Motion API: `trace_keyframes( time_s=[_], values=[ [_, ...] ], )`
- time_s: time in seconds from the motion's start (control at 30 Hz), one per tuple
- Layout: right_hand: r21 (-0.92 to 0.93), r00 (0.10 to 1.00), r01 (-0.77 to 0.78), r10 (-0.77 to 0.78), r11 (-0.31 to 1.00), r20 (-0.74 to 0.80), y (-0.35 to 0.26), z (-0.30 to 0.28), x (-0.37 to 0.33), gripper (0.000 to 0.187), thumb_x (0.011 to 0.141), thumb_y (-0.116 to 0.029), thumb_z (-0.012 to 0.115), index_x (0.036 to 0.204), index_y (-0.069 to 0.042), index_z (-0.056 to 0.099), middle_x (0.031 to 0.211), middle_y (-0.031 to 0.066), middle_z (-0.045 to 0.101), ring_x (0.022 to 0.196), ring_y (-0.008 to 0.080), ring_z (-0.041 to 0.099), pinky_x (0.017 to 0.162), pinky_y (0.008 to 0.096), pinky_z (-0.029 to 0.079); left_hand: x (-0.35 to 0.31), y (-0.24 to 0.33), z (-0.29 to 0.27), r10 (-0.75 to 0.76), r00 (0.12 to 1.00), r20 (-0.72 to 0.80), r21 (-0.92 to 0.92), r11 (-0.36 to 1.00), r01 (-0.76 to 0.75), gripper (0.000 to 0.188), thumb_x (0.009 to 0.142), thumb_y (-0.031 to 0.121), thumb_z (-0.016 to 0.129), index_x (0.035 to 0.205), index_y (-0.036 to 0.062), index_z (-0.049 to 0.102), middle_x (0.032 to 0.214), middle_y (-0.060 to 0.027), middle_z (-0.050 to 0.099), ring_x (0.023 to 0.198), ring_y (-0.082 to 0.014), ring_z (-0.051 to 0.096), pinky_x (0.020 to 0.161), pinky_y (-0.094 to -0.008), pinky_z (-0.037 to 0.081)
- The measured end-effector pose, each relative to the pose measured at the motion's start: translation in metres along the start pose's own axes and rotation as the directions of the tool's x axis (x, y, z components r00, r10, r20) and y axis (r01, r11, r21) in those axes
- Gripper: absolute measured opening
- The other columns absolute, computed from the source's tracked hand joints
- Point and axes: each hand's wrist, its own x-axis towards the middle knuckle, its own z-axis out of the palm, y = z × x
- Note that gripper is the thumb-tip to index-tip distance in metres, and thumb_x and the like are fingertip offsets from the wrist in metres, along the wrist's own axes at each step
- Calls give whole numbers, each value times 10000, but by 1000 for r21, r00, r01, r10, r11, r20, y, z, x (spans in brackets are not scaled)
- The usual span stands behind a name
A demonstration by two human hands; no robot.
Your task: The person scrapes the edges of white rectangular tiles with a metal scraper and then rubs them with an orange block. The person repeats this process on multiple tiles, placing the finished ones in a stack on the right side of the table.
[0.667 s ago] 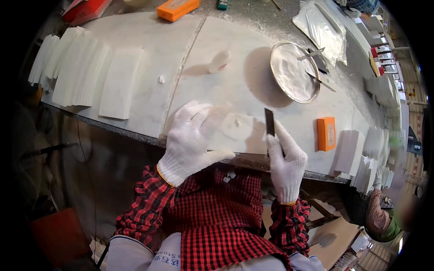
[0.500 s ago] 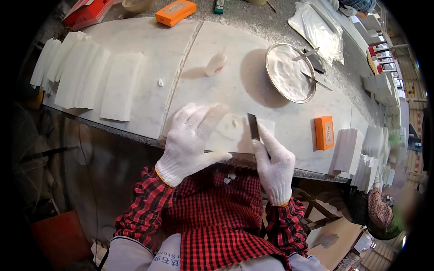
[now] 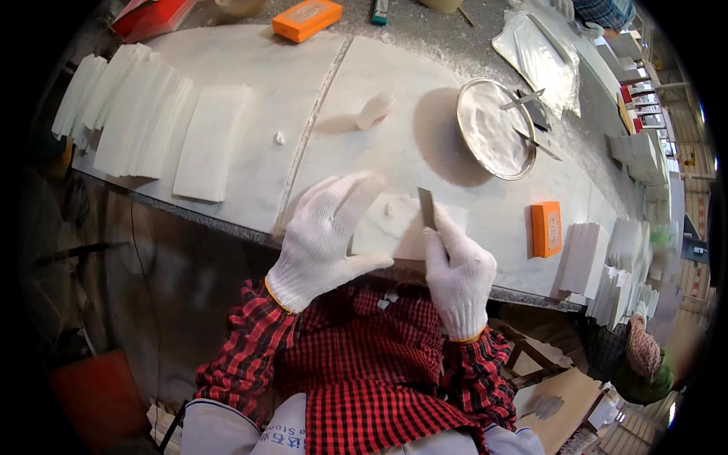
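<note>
A white slab [image 3: 406, 236] lies at the near edge of the bench, with a small white lump [image 3: 389, 210] on top. My left hand [image 3: 322, 227], in a white knit glove, is spread at the slab's left end, thumb apart from the fingers near its front edge. In my gloved right hand [image 3: 459, 273] is a flat dark scraper blade [image 3: 427, 207], pinched between thumb and fingers and pointing up and away over the slab's right part. Beyond the hands stand a small white bottle [image 3: 374, 111] and a metal bowl [image 3: 534, 161] of white paste, two blades across its rim.
Stacked white slabs [image 3: 140, 114] and a single slab [image 3: 212, 144] lie at left. An orange box [image 3: 546, 229] and more slabs [image 3: 585, 259] sit at right. Farther back are another orange box [image 3: 307, 20] and a plastic bag [image 3: 535, 57]. Other people are at the right edge.
The bench and its things appear slightly shifted in the picture. Both hands stay nearly in place; the blade in my right hand has turned slightly.
</note>
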Motion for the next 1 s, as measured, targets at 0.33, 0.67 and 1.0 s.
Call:
trace_keyframes(
  time_s=[0.33,0.67,1.0],
  values=[
    [-7,998,20,-21,1000,-66,-6,9,9,339,945,-153,694,1281,-133,737,799,175,721,686,372,714,636,444,557,3,-2,-1,22,1000,-15,-5,1000,-22,1036,583,384,988,1481,77,573,1408,-147,625,1289,-350,619,1091,-459,514],
    [37,998,-24,26,999,-53,-9,10,9,346,947,-159,703,1290,-129,736,828,188,724,710,377,720,663,432,565,2,-2,1,15,1000,-13,-27,1000,-15,1011,574,377,988,1456,75,598,1398,-143,632,1271,-350,631,1088,-459,518],
    [11,995,43,-42,999,-94,-8,18,5,390,964,-187,682,1354,-178,702,805,152,724,704,381,708,657,463,560,0,1,1,-11,1000,7,-28,1000,11,971,609,373,971,1455,79,596,1413,-140,626,1285,-349,616,1098,-462,505]
  ],
)
